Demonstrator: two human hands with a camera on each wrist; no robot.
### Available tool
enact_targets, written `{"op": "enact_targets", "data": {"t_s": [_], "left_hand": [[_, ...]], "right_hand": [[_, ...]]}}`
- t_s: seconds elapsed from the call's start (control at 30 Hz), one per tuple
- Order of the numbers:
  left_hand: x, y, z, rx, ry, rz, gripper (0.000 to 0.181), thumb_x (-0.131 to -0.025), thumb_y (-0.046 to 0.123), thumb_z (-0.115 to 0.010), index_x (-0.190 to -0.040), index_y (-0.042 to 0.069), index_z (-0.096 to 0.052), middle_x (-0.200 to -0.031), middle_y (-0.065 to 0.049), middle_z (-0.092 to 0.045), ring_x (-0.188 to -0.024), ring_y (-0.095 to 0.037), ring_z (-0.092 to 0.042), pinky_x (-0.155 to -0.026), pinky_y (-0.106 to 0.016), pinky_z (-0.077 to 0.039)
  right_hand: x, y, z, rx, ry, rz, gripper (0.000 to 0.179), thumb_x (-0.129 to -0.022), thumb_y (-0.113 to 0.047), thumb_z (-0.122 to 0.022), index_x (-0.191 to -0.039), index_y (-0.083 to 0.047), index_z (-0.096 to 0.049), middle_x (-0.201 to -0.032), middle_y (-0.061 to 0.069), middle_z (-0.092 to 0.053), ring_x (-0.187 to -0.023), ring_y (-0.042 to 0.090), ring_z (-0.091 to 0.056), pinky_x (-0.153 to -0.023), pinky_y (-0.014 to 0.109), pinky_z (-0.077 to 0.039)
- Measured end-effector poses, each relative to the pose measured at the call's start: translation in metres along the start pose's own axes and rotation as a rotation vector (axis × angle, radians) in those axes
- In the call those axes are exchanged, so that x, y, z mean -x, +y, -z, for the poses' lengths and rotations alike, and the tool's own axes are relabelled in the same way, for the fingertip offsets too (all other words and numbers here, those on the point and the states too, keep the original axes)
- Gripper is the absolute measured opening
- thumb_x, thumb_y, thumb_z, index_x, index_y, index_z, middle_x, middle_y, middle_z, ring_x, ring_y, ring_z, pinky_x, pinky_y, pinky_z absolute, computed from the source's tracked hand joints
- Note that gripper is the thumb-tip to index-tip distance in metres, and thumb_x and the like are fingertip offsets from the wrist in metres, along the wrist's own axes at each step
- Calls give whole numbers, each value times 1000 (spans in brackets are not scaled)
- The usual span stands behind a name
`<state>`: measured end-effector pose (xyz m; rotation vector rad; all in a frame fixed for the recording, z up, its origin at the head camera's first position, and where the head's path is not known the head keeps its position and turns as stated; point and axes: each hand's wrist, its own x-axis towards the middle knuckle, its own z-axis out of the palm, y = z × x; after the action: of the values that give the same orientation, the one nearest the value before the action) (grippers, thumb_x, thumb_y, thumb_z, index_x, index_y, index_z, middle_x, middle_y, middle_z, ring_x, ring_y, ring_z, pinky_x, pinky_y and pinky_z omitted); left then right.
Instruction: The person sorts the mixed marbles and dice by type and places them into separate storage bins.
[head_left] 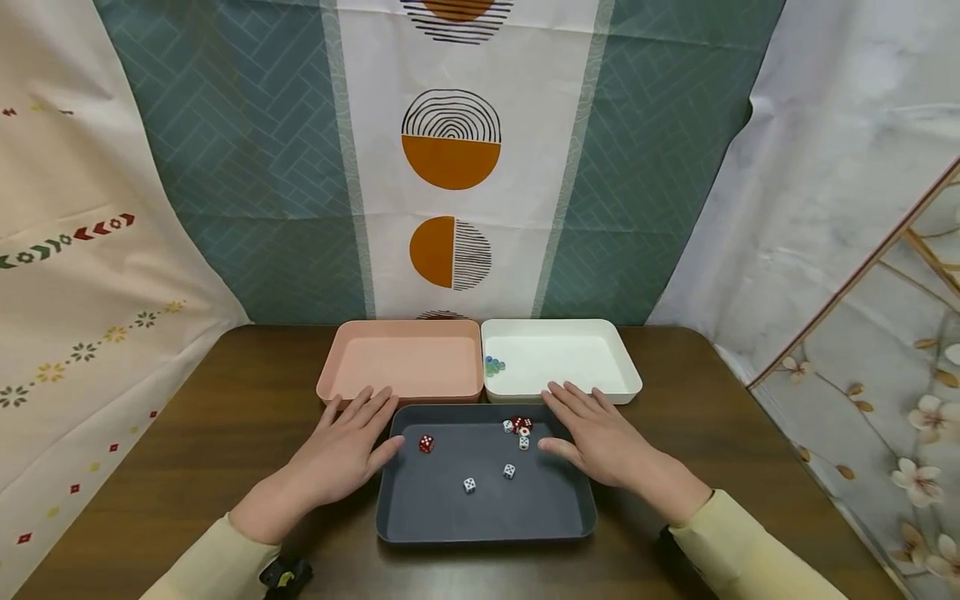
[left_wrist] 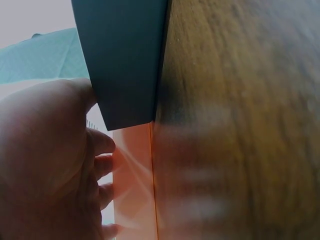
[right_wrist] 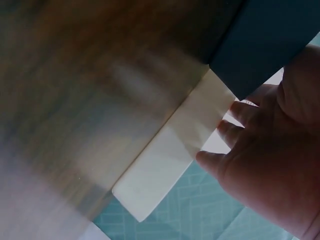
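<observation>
A dark grey tray [head_left: 487, 521] lies in front, holding several dice. A red die [head_left: 426, 443] sits at its left, and two white dice, one a white die [head_left: 469, 485] and the other a white die [head_left: 509, 471], lie nearer its middle. At the back right, red and white dice [head_left: 523, 442] cluster together. My left hand [head_left: 337, 454], fingers straight and spread, is over the grey tray's left edge, fingertips at the pink tray's front rim. My right hand [head_left: 600, 437] spreads likewise over the right edge, fingertips at the white tray's front rim. Neither holds anything.
Behind the grey tray, a pink tray [head_left: 408, 358] and a white tray [head_left: 562, 358] stand side by side. Small blue and green pieces [head_left: 493, 365] lie in the white tray's left end. All rest on a brown wooden table [head_left: 172, 500] with patterned cloths hanging around it.
</observation>
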<state>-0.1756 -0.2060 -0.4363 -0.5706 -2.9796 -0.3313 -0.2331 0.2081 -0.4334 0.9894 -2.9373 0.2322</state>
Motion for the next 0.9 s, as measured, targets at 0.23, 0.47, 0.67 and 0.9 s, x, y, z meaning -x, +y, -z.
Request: {"op": "enact_targets", "data": {"t_s": [0.23,0.47,0.67,0.9], "left_hand": [[-2,-2,0,-29,1,-1,72,-115,47,-57,-170,3,-42,-177,-16,-36,-164,-45,-27,-128,-75,-13],[-3,-1,-3,-52,50,-15,69,-114,43,-61,-168,3,-45,-176,-17,-38,-164,-45,-29,-127,-75,-17],[-3,7,-9,-78,142,-58,69,-109,41,-71,-163,3,-53,-174,-16,-42,-163,-43,-31,-127,-74,-20],[-9,29,-11,-106,182,-114,70,-106,43,-76,-161,4,-57,-171,-15,-47,-162,-42,-35,-128,-72,-21]], "right_hand": [[-4,1,-2,-8,-41,-23,86,-111,-60,-57,-174,-7,-34,-180,14,-29,-166,39,-24,-131,69,-17],[-9,0,-1,-4,-66,-30,86,-111,-60,-56,-175,-7,-32,-181,13,-27,-167,39,-22,-131,69,-15],[-10,-1,-1,6,-78,-26,86,-111,-60,-56,-175,-8,-31,-181,12,-27,-168,38,-21,-132,67,-14],[-1,1,2,-18,-86,-28,87,-112,-62,-53,-175,-7,-30,-182,13,-25,-168,38,-19,-133,66,-11]]}}
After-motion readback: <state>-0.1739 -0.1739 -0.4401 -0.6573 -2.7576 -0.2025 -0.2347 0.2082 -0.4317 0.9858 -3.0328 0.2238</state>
